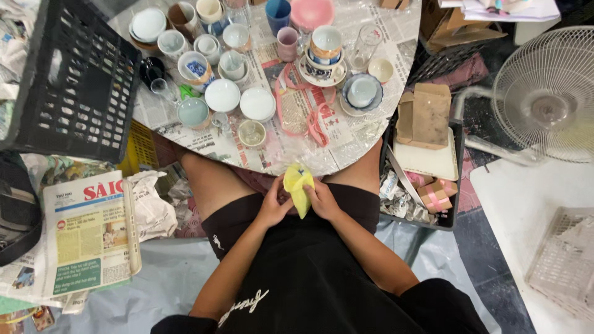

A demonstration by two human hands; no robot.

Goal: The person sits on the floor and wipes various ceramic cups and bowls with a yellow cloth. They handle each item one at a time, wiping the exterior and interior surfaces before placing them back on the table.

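Seated person, viewed from above, knees drawn up to a round table [346,148] covered in newspaper. Left hand [274,203] and right hand [322,201] are both closed around a yellow cloth [297,187], which is held bunched between them over the lap, just below the near table edge; whether anything is wrapped inside the cloth cannot be told. On the table: numerous cups, bowls and saucers, among them a white lidded bowl [257,102], a second white bowl [222,94], a pale green bowl [193,112], a small cream cup [252,132] nearest the hands, a blue-rimmed saucer with cup [362,93], a stack of patterned cups [325,52], a blue mug [278,13], a pink bowl [311,12] and a clear glass [365,44]. A pink-edged mesh bag [297,111] lies flat at table centre. To the person's left: a black plastic crate [74,80] tilted on edge, and a folded newspaper [86,232] on the floor. To the person's right: a black bin [456,185] holding cardboard boxes [427,114] and small gift boxes [436,193], a white floor fan [547,93], and a white basket [566,260].
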